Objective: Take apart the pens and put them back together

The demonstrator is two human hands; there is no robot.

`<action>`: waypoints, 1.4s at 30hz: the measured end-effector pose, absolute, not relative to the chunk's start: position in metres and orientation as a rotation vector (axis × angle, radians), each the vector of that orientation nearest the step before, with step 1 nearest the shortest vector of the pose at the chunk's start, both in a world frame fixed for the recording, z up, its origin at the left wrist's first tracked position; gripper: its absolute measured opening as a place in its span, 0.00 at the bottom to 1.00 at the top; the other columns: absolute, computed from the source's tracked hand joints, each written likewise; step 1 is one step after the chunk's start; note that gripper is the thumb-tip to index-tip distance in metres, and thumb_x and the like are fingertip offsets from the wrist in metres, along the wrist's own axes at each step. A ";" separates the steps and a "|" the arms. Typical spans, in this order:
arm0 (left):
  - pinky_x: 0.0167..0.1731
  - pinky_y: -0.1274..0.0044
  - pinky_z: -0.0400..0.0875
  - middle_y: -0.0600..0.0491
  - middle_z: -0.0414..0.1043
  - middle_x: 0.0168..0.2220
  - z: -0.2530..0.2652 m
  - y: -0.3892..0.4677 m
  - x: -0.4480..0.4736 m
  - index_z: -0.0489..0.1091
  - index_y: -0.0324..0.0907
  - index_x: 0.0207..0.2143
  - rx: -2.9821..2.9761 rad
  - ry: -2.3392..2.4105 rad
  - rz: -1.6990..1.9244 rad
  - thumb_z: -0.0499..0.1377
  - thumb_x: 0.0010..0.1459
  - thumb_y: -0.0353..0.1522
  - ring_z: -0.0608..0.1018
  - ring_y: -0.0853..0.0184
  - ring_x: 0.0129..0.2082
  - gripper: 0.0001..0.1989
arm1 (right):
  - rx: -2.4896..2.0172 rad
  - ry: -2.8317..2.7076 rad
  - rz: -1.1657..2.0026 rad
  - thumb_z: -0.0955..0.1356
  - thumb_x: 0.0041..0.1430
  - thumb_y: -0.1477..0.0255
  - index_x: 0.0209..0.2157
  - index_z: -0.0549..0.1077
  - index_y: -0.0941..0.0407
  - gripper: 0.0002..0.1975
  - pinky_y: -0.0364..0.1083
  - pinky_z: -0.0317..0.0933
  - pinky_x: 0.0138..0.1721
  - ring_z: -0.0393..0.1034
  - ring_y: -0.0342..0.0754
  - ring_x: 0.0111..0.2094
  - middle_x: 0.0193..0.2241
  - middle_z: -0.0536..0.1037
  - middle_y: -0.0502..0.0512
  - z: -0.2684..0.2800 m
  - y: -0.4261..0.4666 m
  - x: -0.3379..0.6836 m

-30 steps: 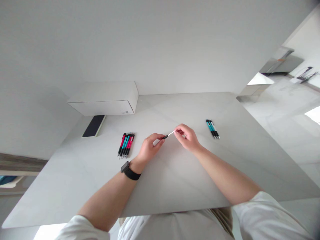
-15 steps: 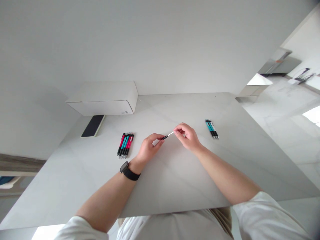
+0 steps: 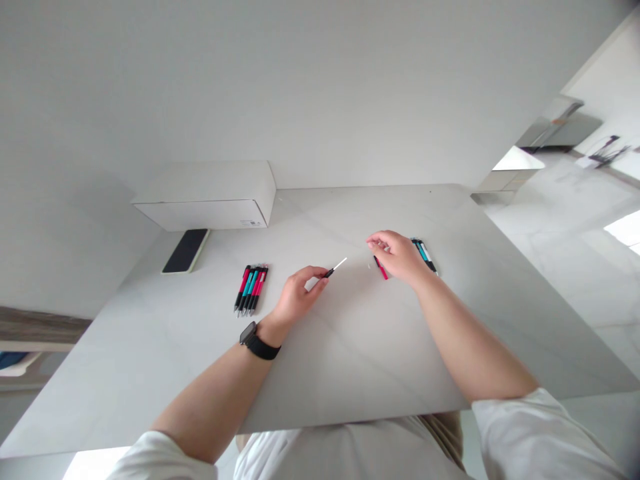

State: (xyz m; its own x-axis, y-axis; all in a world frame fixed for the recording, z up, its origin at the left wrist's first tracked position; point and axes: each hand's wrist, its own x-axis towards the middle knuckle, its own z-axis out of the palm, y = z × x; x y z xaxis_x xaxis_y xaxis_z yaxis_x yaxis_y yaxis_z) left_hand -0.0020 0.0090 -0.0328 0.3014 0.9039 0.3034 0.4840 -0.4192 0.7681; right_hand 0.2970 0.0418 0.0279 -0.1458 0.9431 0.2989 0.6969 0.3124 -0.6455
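Note:
My left hand (image 3: 299, 293) pinches the black lower section of a pen (image 3: 328, 273), and a thin white refill (image 3: 341, 263) sticks out of it, up and to the right. My right hand (image 3: 393, 255) is apart from it on the right, its fingers curled in toward the thumb; whatever is between them, if anything, is hidden. Just below that hand lies a red pen barrel (image 3: 381, 269), partly covered by it. Beside the barrel is a tiny pale piece (image 3: 369, 266), too small to name.
Several red and teal pens (image 3: 251, 290) lie in a row left of my left hand. Teal and white pens (image 3: 425, 255) lie behind my right hand, partly hidden. A phone (image 3: 186, 251) rests before a white box (image 3: 203, 215) by the wall.
My right hand has left the refill's tip and moved right and slightly away, uncovering the red barrel and the tiny piece. My left hand has kept its place and hold.

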 end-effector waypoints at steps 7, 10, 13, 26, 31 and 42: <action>0.39 0.74 0.78 0.50 0.81 0.46 -0.034 0.009 0.000 0.77 0.45 0.49 2.013 1.243 0.977 0.60 0.68 0.38 0.82 0.61 0.47 0.11 | -1.785 -2.252 0.200 0.70 0.65 0.70 0.43 0.83 0.49 0.09 0.49 0.62 0.52 0.72 0.53 0.47 0.44 0.80 0.56 0.000 0.052 0.309; 0.39 0.75 0.78 0.50 0.81 0.46 -0.033 0.009 0.000 0.77 0.46 0.49 2.011 1.252 0.975 0.60 0.68 0.38 0.81 0.61 0.47 0.11 | -1.886 -2.322 0.101 0.71 0.65 0.68 0.44 0.84 0.48 0.09 0.53 0.59 0.54 0.68 0.58 0.52 0.48 0.79 0.59 -0.010 0.050 0.300; 0.39 0.75 0.78 0.50 0.81 0.46 -0.032 0.009 0.000 0.77 0.46 0.49 2.012 1.258 0.970 0.60 0.68 0.38 0.81 0.62 0.48 0.11 | -1.920 -2.353 0.100 0.72 0.64 0.67 0.44 0.84 0.47 0.09 0.54 0.57 0.55 0.66 0.59 0.53 0.49 0.78 0.59 -0.014 0.049 0.296; 0.37 0.75 0.78 0.48 0.81 0.46 -0.033 0.010 0.000 0.78 0.45 0.49 2.016 1.240 0.997 0.60 0.67 0.38 0.81 0.61 0.46 0.12 | -1.746 -2.348 0.182 0.72 0.62 0.72 0.36 0.82 0.50 0.04 0.55 0.59 0.53 0.69 0.58 0.50 0.44 0.79 0.60 -0.016 0.048 0.291; 0.39 0.74 0.78 0.49 0.81 0.45 -0.033 0.009 0.001 0.78 0.44 0.48 2.005 1.240 1.022 0.60 0.68 0.39 0.81 0.61 0.45 0.12 | -1.507 -2.113 0.545 0.68 0.66 0.70 0.40 0.76 0.51 0.04 0.47 0.64 0.44 0.75 0.49 0.40 0.39 0.82 0.53 0.002 0.041 0.282; 0.49 0.67 0.75 0.50 0.81 0.44 -0.035 0.012 0.000 0.77 0.47 0.48 2.197 1.219 0.929 0.60 0.67 0.35 0.81 0.59 0.45 0.10 | -1.470 -1.821 0.781 0.71 0.61 0.63 0.44 0.78 0.50 0.11 0.47 0.68 0.40 0.78 0.49 0.37 0.38 0.84 0.52 0.025 0.052 0.322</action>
State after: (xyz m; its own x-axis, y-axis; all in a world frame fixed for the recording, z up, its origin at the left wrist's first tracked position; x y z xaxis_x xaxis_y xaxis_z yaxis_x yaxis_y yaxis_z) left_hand -0.0003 0.0124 -0.0349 0.3796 0.8621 0.3357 0.5521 -0.5023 0.6655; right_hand 0.3221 0.0520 0.0247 -0.1486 0.9809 0.1253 0.5854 0.1894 -0.7883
